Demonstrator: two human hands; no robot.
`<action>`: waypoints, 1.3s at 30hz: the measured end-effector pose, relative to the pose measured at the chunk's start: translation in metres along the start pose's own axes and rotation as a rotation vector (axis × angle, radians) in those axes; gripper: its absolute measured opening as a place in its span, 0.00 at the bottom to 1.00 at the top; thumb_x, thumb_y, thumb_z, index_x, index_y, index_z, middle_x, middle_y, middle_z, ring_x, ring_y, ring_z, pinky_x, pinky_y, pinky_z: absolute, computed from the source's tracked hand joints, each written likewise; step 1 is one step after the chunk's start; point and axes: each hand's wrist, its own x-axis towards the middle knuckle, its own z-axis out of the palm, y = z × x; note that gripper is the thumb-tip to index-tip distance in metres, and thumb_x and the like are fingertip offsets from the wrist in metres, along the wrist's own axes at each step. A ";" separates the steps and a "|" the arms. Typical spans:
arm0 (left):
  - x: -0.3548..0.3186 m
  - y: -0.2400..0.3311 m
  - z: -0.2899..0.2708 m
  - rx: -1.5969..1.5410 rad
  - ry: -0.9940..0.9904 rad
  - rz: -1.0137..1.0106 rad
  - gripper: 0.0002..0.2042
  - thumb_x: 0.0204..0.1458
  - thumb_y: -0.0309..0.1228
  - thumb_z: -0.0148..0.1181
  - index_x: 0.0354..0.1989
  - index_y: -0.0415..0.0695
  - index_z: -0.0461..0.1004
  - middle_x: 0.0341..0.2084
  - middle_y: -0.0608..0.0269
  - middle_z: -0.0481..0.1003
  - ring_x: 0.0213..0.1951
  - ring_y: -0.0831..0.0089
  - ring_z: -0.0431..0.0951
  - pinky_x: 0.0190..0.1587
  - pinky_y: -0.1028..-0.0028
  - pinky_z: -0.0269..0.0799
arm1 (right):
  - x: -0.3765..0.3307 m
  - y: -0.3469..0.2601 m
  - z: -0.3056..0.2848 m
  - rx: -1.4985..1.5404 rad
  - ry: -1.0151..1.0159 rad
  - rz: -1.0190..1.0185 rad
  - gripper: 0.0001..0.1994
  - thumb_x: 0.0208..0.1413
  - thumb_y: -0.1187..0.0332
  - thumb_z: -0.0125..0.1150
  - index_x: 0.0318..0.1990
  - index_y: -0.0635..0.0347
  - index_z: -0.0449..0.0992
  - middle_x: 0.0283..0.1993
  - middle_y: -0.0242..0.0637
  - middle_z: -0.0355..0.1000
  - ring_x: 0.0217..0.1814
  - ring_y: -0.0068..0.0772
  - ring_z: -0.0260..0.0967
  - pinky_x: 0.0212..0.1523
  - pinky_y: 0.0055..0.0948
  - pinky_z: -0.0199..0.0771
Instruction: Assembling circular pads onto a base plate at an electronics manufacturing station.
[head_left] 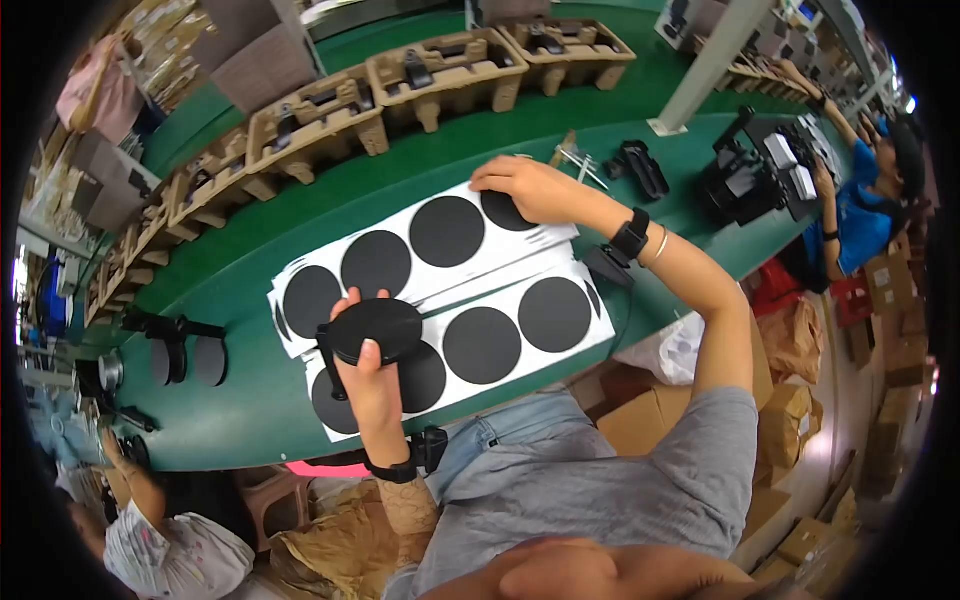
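While left hand (372, 372) grips disc base (375, 330), right hand (525, 185) pinching pad (503, 210) off far sheet (420, 245); next: lift clean, centre on base.

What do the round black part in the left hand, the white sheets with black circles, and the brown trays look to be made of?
Round black part: likely matte moulded plastic, with an even dull sheen.
White sheets: glossy backing paper carrying flat black discs, possibly adhesive pads.
Brown trays: moulded paper pulp, fibrous tan with soft edges.

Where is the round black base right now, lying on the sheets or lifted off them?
Lifted: the left hand grips the round black base above the white sheets.
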 end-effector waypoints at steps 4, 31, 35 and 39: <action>-0.007 0.008 0.000 -0.134 0.131 -0.086 0.32 0.50 0.30 0.60 0.62 0.41 0.53 0.62 0.54 0.56 0.62 0.51 0.61 0.61 0.56 0.61 | -0.004 -0.009 0.007 0.072 -0.017 0.019 0.22 0.37 0.88 0.44 0.43 0.64 0.72 0.46 0.43 0.69 0.53 0.47 0.63 0.56 0.38 0.65; -0.061 0.019 0.044 -0.339 -0.010 0.097 0.32 0.51 0.39 0.52 0.66 0.58 0.49 0.66 0.43 0.48 0.64 0.36 0.52 0.62 0.46 0.56 | -0.077 -0.203 0.010 1.503 0.468 0.715 0.16 0.40 0.76 0.70 0.25 0.56 0.63 0.28 0.26 0.64 0.32 0.15 0.62 0.33 0.16 0.61; -0.067 0.019 0.045 -0.346 -0.022 0.156 0.29 0.53 0.44 0.55 0.61 0.58 0.51 0.65 0.39 0.47 0.65 0.37 0.49 0.62 0.47 0.56 | -0.046 -0.221 0.025 1.408 0.337 0.750 0.13 0.44 0.84 0.66 0.26 0.60 0.65 0.25 0.27 0.68 0.25 0.13 0.66 0.27 0.13 0.65; -0.069 0.024 0.042 -0.206 -0.075 0.234 0.37 0.44 0.24 0.61 0.61 0.57 0.47 0.64 0.41 0.50 0.64 0.40 0.53 0.62 0.50 0.57 | -0.046 -0.222 0.034 1.319 0.317 0.742 0.13 0.45 0.86 0.65 0.26 0.61 0.65 0.25 0.29 0.69 0.27 0.14 0.68 0.27 0.13 0.67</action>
